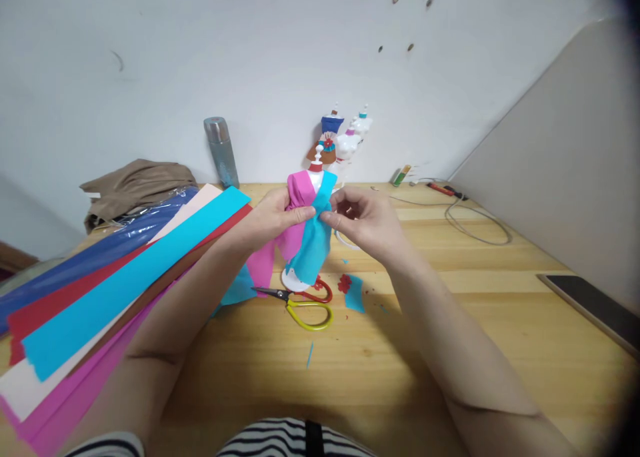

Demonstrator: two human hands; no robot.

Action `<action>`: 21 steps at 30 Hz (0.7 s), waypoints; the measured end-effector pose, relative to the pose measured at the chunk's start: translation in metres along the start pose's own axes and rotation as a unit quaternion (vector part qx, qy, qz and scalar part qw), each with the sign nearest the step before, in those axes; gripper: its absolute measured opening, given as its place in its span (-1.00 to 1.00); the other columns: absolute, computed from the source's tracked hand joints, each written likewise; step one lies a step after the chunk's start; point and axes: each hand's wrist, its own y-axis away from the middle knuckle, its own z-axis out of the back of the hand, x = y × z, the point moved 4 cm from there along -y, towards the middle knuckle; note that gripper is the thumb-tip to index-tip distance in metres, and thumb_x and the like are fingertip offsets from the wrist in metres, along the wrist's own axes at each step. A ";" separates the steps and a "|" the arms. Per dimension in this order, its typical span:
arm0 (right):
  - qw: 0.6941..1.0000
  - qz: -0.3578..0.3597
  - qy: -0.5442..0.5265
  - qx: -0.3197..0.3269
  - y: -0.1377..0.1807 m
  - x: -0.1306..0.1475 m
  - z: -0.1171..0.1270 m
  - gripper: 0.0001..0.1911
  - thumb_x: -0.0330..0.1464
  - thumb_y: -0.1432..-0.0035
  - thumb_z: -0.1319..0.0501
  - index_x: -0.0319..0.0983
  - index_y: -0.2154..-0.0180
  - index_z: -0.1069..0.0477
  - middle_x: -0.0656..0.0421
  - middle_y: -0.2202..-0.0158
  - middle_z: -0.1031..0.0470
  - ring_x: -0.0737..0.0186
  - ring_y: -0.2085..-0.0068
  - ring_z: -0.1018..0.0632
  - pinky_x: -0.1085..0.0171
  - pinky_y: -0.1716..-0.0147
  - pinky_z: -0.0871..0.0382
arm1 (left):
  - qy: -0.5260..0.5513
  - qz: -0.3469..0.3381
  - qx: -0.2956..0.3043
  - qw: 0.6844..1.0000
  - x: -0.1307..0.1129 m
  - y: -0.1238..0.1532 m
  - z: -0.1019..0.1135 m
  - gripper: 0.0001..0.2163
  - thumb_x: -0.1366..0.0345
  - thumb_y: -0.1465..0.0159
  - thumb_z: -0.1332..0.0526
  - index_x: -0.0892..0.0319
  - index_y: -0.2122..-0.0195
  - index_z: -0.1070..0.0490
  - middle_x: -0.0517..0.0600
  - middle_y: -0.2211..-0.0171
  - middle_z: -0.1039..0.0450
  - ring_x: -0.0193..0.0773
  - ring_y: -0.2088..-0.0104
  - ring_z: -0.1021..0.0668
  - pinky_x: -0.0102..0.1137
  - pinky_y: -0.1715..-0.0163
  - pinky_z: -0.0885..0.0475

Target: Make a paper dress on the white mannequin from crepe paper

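Left hand (277,217) grips the small mannequin (316,179) just behind the scissors (283,295); right hand (365,220), half-curled, pinches the blue wrap (313,247) — best tensioned lightly, smoothing folds evenly.

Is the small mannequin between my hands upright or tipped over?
Upright: the mannequin has its knobbed top pointing up and its white base at the bottom.

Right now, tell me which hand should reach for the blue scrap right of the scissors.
Probably the right hand: the blue scrap lies on its side of the wrapped figure, while the left hand holds the figure from the opposite side.
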 end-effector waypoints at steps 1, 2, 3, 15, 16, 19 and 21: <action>1.000 0.000 0.002 -0.004 0.000 0.000 0.000 -0.55 0.01 0.01 -0.46 -0.14 0.51 -0.34 0.23 0.53 -0.34 0.26 0.46 -0.34 0.18 0.43 -0.27 | -0.003 0.001 -0.001 1.000 0.000 0.000 0.000 -0.55 0.07 -0.24 -0.37 0.24 -0.06 -0.53 0.13 -0.05 -0.63 0.02 -0.10 -0.61 -0.15 -0.09 -0.51; 1.000 -0.002 0.004 -0.005 0.000 -0.001 -0.001 -0.55 0.01 0.01 -0.45 -0.14 0.51 -0.34 0.23 0.53 -0.34 0.26 0.46 -0.33 0.19 0.44 -0.26 | -0.005 0.000 -0.004 1.000 0.000 0.000 0.000 -0.56 0.06 -0.24 -0.37 0.22 -0.05 -0.54 0.12 -0.04 -0.63 0.01 -0.10 -0.61 -0.15 -0.08 -0.51; 1.000 -0.005 0.005 -0.006 -0.001 -0.002 -0.001 -0.55 0.02 0.01 -0.44 -0.14 0.51 -0.34 0.23 0.53 -0.34 0.26 0.47 -0.32 0.19 0.44 -0.25 | -0.006 -0.001 -0.006 1.000 0.000 0.000 0.001 -0.57 0.05 -0.24 -0.37 0.21 -0.04 -0.55 0.11 -0.02 -0.64 0.01 -0.09 -0.60 -0.15 -0.08 -0.51; 0.999 -0.017 -0.040 0.008 -0.002 -0.010 0.002 -0.60 0.00 -0.02 -0.45 -0.15 0.49 -0.46 0.21 0.51 -0.44 0.26 0.47 -0.39 0.18 0.45 -0.32 | -0.029 -0.004 -0.017 0.999 0.000 -0.001 0.002 -0.60 0.06 -0.22 -0.37 0.22 0.03 -0.55 0.10 0.04 -0.64 -0.01 -0.02 -0.62 -0.16 -0.03 -0.52; 0.999 -0.022 -0.043 0.010 -0.002 -0.011 0.002 -0.61 0.00 -0.01 -0.45 -0.14 0.49 -0.46 0.21 0.51 -0.44 0.25 0.47 -0.39 0.18 0.45 -0.31 | -0.023 -0.009 -0.014 1.000 0.000 -0.001 0.002 -0.59 0.06 -0.22 -0.36 0.23 0.01 -0.54 0.11 0.02 -0.64 -0.01 -0.02 -0.62 -0.17 -0.03 -0.52; 0.998 -0.025 -0.049 0.016 -0.002 -0.013 0.001 -0.62 -0.01 0.00 -0.44 -0.13 0.51 -0.44 0.21 0.52 -0.42 0.25 0.47 -0.37 0.18 0.44 -0.28 | -0.007 -0.016 -0.003 1.000 0.000 -0.001 0.000 -0.57 0.06 -0.23 -0.36 0.24 -0.02 -0.53 0.12 -0.01 -0.63 -0.02 -0.04 -0.62 -0.19 -0.02 -0.53; 0.998 -0.023 -0.049 0.019 -0.003 -0.013 0.001 -0.61 0.01 -0.01 -0.42 -0.13 0.51 -0.43 0.21 0.52 -0.41 0.24 0.46 -0.36 0.18 0.44 -0.26 | -0.004 -0.013 -0.004 1.000 0.000 -0.001 0.000 -0.58 0.06 -0.23 -0.37 0.22 -0.02 -0.54 0.12 -0.03 -0.63 -0.02 -0.04 -0.63 -0.21 -0.01 -0.53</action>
